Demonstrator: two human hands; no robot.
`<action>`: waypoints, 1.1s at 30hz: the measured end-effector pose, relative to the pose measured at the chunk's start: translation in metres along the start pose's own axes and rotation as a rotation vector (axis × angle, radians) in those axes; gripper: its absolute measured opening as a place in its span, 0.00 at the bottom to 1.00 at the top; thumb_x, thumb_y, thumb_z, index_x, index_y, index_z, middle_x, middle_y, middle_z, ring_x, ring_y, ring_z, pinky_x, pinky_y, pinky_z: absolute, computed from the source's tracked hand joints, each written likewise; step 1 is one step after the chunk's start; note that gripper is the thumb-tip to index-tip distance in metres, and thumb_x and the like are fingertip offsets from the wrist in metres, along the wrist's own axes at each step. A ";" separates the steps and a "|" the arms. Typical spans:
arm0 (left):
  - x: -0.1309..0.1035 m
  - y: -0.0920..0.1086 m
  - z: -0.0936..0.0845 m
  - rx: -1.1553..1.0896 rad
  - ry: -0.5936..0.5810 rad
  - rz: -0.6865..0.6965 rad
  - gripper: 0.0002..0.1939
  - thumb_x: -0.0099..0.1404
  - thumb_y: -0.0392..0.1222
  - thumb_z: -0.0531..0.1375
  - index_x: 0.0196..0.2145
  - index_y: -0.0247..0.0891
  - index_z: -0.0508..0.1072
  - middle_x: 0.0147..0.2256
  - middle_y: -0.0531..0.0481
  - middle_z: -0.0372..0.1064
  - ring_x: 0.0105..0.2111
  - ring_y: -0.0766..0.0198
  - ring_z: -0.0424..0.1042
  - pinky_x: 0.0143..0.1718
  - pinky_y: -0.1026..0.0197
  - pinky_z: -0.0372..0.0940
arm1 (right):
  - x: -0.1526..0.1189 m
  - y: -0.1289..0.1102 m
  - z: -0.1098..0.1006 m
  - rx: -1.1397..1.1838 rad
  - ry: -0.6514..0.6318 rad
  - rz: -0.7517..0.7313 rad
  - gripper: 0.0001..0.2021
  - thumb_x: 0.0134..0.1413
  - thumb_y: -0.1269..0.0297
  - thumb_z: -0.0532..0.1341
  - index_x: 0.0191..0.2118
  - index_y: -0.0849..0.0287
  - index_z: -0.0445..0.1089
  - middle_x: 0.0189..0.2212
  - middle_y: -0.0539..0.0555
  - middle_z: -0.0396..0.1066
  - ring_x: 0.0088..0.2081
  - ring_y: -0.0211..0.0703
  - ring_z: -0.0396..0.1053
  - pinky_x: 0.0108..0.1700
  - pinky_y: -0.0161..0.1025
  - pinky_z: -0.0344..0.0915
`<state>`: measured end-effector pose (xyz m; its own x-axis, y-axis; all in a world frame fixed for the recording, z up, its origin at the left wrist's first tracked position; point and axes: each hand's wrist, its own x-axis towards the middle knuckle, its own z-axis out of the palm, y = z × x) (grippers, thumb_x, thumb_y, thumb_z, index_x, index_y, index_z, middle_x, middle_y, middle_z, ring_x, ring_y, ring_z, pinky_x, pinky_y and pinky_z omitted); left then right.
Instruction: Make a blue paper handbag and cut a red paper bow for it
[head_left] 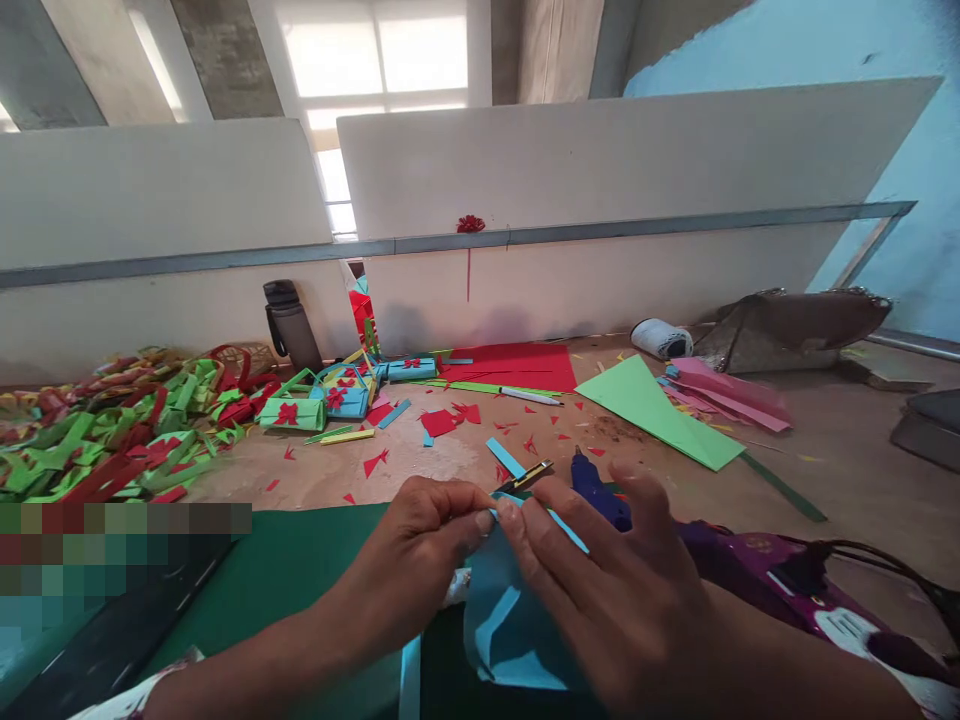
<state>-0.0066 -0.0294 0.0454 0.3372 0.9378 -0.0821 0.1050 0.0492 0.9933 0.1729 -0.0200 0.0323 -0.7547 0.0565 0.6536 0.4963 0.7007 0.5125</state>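
Basically, L hand [424, 535] & R hand [622, 590] pinch blue paper [487, 580], each grip closed on its edge; purple tool [795, 580] to R, markings too blurry to read.

No lettering, brand, number or sign can be read. At the right, the purple tool [795, 580] bears a white patch [849, 630] and a small gold mark [757, 543], both too blurred to make out as words.
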 end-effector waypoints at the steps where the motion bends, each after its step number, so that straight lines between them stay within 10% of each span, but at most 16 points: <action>1: 0.000 0.000 -0.001 -0.005 -0.001 -0.001 0.12 0.60 0.44 0.55 0.32 0.34 0.76 0.27 0.50 0.67 0.28 0.65 0.62 0.31 0.64 0.57 | 0.000 0.000 0.001 -0.013 -0.001 -0.014 0.15 0.48 0.76 0.50 0.33 0.64 0.75 0.30 0.58 0.75 0.39 0.52 0.70 0.49 0.56 0.52; 13: 0.003 -0.005 0.002 0.250 0.156 0.073 0.09 0.56 0.42 0.58 0.27 0.34 0.75 0.27 0.50 0.71 0.31 0.62 0.65 0.35 0.63 0.59 | 0.001 -0.005 0.016 0.163 0.072 0.224 0.15 0.55 0.78 0.48 0.33 0.66 0.72 0.24 0.56 0.75 0.34 0.48 0.72 0.54 0.61 0.45; 33: 0.000 0.002 0.002 0.054 0.118 -0.067 0.08 0.56 0.42 0.58 0.28 0.33 0.73 0.25 0.52 0.66 0.26 0.67 0.61 0.28 0.65 0.57 | -0.005 -0.010 0.015 0.006 0.067 0.029 0.16 0.51 0.78 0.48 0.37 0.72 0.74 0.32 0.61 0.77 0.41 0.55 0.70 0.54 0.59 0.47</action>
<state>-0.0046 -0.0300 0.0469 0.2157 0.9671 -0.1350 0.1753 0.0976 0.9797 0.1655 -0.0167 0.0162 -0.7094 0.0291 0.7042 0.5149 0.7037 0.4896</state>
